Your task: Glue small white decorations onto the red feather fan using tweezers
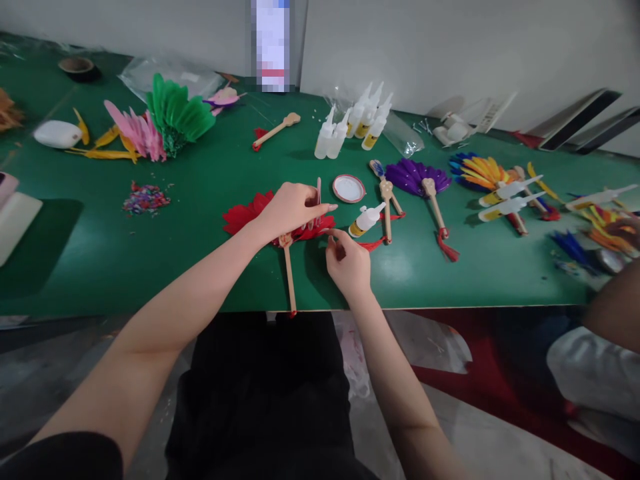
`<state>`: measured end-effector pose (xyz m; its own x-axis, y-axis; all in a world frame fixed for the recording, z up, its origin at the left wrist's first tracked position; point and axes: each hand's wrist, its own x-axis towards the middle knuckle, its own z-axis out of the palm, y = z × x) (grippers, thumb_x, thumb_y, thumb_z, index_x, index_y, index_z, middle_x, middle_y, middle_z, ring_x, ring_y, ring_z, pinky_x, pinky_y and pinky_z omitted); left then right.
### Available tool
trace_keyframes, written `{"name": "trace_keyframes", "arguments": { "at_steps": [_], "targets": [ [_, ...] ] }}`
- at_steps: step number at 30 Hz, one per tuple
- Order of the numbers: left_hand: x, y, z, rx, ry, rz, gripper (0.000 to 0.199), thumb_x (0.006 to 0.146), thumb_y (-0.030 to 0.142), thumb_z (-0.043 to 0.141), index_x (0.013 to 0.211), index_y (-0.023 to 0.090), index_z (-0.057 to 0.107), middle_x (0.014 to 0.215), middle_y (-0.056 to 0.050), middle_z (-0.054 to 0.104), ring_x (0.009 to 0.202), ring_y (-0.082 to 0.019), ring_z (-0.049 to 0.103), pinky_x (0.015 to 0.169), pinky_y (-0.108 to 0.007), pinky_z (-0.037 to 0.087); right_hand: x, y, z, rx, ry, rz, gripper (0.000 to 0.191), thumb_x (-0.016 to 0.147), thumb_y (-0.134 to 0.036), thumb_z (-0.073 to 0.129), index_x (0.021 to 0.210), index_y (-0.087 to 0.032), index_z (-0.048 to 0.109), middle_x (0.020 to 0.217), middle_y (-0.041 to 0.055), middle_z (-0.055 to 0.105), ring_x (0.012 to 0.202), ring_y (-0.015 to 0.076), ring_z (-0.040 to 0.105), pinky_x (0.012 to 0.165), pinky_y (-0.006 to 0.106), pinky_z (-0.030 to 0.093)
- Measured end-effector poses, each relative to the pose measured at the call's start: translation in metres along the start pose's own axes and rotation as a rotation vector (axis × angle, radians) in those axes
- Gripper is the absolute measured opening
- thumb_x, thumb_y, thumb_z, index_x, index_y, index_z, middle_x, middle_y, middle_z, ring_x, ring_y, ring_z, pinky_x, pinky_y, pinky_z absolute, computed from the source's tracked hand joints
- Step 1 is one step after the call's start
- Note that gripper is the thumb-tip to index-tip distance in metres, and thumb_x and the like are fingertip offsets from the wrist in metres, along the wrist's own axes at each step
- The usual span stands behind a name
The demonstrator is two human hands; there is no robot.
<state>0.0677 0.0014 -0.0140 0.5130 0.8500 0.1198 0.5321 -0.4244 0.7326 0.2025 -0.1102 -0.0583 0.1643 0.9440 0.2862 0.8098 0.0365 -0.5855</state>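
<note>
A red feather fan (246, 215) lies on the green table in front of me, its pale wooden handle (289, 277) pointing toward the near edge. My left hand (293, 208) is above the feathers with its fingers bent together. A thin pale upright piece (319, 190) shows at those fingertips; I cannot make out what it is. At the fan's right edge, my right hand (351, 263) has its thumb and index finger closed on the feathers. The left hand and forearm hide the fan's middle. A small glue bottle (365, 221) lies tilted just beyond my right hand.
A round white lid (349, 189) lies behind the hands. Several glue bottles (329, 133) stand farther back. Right of me lies a purple feather fan (417, 177); at left are green feathers (177, 113) and a pile of colored bits (146, 199). Another person's arm (617, 303) reaches in from the right.
</note>
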Motion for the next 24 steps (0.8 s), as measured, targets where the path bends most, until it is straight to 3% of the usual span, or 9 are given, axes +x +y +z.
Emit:
{"name": "trace_keyframes", "arguments": {
  "at_steps": [5, 14, 24],
  "targets": [
    [0.0000, 0.0008, -0.0005, 0.004, -0.003, -0.020, 0.040, 0.080, 0.047, 0.069, 0.057, 0.018, 0.057, 0.051, 0.000, 0.056, 0.051, -0.012, 0.048, 0.050, -0.029, 0.030, -0.0005, 0.0006, 0.0006, -0.009, 0.016, -0.044, 0.036, 0.085, -0.020, 0.042, 0.103, -0.016, 0.073, 0.068, 0.0054, 0.069, 0.055, 0.0161, 0.059, 0.055, 0.027, 0.045],
    [0.0004, 0.0001, 0.0029, 0.005, 0.000, -0.048, 0.038, 0.081, 0.044, 0.068, 0.058, 0.018, 0.057, 0.050, 0.000, 0.055, 0.050, -0.012, 0.048, 0.050, -0.029, 0.031, -0.0010, 0.0020, 0.0049, -0.070, -0.011, -0.094, 0.039, 0.084, -0.019, 0.043, 0.107, -0.018, 0.075, 0.066, 0.0050, 0.067, 0.052, 0.0147, 0.055, 0.049, 0.025, 0.037],
    [0.0005, 0.0020, 0.0008, 0.017, 0.015, -0.083, 0.040, 0.084, 0.042, 0.067, 0.054, 0.018, 0.053, 0.048, 0.001, 0.049, 0.051, -0.013, 0.045, 0.053, -0.030, 0.029, -0.0010, 0.0024, 0.0051, -0.079, -0.033, -0.093, 0.040, 0.083, -0.016, 0.045, 0.110, -0.019, 0.074, 0.069, 0.0050, 0.069, 0.054, 0.0146, 0.056, 0.050, 0.024, 0.039]
  ]
}}
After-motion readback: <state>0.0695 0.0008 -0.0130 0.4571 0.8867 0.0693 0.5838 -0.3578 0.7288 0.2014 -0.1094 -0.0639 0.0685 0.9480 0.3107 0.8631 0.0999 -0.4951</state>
